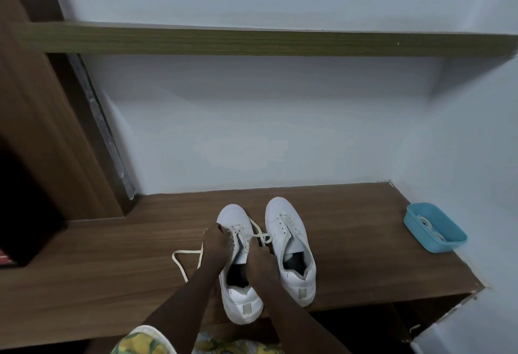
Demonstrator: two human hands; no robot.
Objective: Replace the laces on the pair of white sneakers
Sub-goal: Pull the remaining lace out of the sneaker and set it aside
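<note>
Centrally on wooden desk (98,269): left sneaker (241,299), heel overhanging front edge, beside right sneaker (291,237). Left hand (214,244) fingers curled round its eyelet side; right hand (259,265) pinching lace (187,252). Blue basket (445,243) at right edge, well apart.

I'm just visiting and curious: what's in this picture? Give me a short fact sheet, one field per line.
Surface: wooden desk
Laced sneaker: white, toe pointing away, lacing half undone
Lace: loose end looped on the desk, left of that shoe
Left hand: pinching the lace at the eyelets
Right hand: gripping the laced sneaker near its tongue
Other sneaker: white, close beside it, eyelets look empty
Blue tray: near the desk's right edge, holding white spare laces
</note>
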